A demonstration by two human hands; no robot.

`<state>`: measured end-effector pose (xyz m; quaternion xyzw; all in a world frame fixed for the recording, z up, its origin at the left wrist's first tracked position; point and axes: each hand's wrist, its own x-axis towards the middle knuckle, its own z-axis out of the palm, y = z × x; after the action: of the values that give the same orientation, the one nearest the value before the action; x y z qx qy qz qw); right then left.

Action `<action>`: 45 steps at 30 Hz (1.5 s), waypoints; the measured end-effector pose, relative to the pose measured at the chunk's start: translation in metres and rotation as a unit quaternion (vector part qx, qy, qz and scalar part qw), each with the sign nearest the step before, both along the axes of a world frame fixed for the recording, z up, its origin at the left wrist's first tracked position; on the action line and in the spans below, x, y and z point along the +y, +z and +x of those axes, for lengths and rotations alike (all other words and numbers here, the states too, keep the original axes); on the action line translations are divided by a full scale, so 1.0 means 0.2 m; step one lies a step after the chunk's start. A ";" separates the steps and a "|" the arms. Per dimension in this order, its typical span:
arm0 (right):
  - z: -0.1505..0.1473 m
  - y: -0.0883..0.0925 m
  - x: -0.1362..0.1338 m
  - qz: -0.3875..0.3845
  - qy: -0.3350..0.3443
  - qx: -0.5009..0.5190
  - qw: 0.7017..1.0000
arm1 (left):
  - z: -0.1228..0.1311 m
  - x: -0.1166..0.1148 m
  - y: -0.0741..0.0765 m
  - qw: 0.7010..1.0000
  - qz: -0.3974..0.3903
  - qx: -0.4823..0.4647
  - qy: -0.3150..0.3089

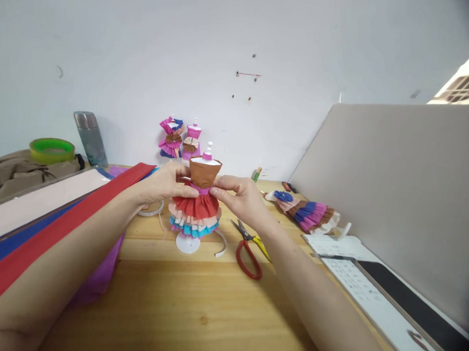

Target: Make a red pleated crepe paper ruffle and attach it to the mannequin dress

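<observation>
A small dress form [205, 172] stands upright on a round white base [188, 243], wearing a brown bodice, a pink waistband [202, 190] and a tiered ruffled skirt [195, 215] in red, peach and blue. From the left, my left hand [169, 181] pinches the waist, its thumb on the band and its fingers behind. On the other side my right hand [239, 194] pinches the band's right end between thumb and fingers. Scissors [249, 253] with red handles lie to the right of the base, beside a yellow-handled tool [262, 248]. A curled pale strip [221, 244] rests near the skirt.
Red, blue and pale sheets [93, 209] lie on the left, near green tape [52, 150] and a flask [90, 137]. Two dressed forms [191, 141] stand by the wall. Another ruffled dress [307, 212] lies at the right, before a grey panel [396, 196].
</observation>
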<state>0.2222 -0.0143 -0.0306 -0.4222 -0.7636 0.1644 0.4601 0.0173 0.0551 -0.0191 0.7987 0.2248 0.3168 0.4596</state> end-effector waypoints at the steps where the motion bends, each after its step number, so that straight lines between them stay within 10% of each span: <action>1: 0.00 0.00 0.00 0.005 0.000 -0.006 1.000 | 0.00 0.00 0.00 1.000 -0.003 0.002 0.002; 45: 0.04 0.00 -0.01 -0.062 -0.003 -0.073 0.995 | -0.16 0.11 0.06 0.976 0.084 0.139 -0.145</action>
<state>0.2296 -0.0172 -0.0296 -0.4631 -0.7824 0.1785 0.3762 -0.0138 0.0768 -0.0081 0.8947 0.1412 0.1504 0.3963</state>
